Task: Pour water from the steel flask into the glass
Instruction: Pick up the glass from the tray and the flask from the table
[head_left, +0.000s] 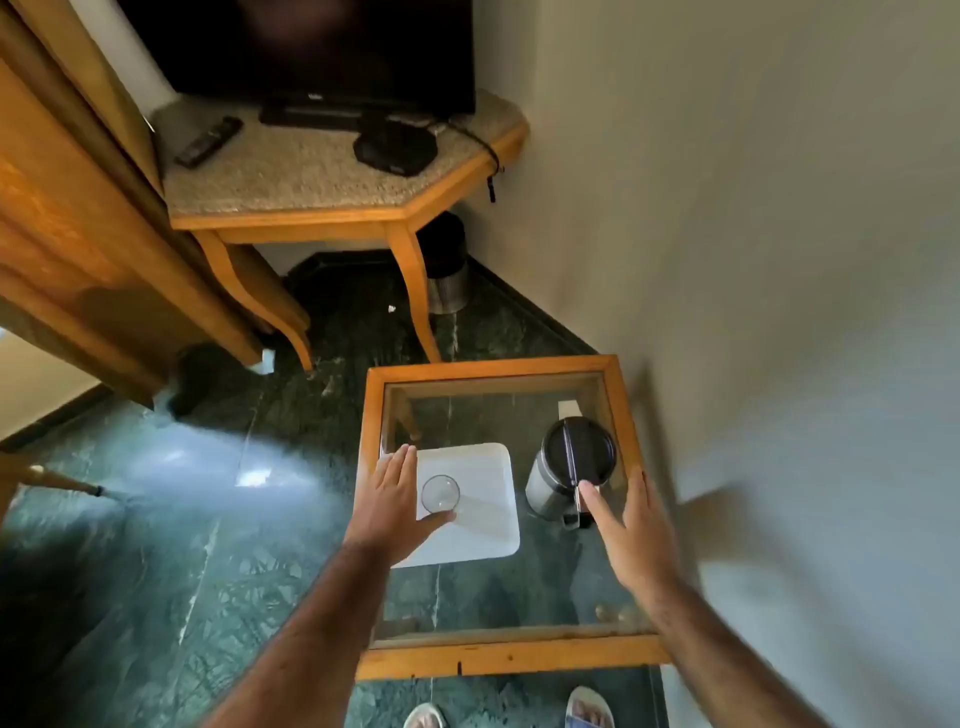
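Observation:
A steel flask (550, 480) with a black lid and handle stands upright on the right side of a glass-topped wooden table (511, 657). A clear empty glass (440, 493) stands on a white square tray (478, 501) at the table's left. My left hand (392, 506) is spread just left of the glass, thumb curling under its near side, fingers apart. My right hand (631, 525) is spread beside the flask's handle, thumb tip close to the handle, holding nothing.
A grey wall runs close along the table's right edge. Beyond the table stands a corner stand (332, 208) with a television, a remote and cables. A small bin (447, 275) sits under it. A wooden cabinet is at the left. Green marble floor surrounds the table.

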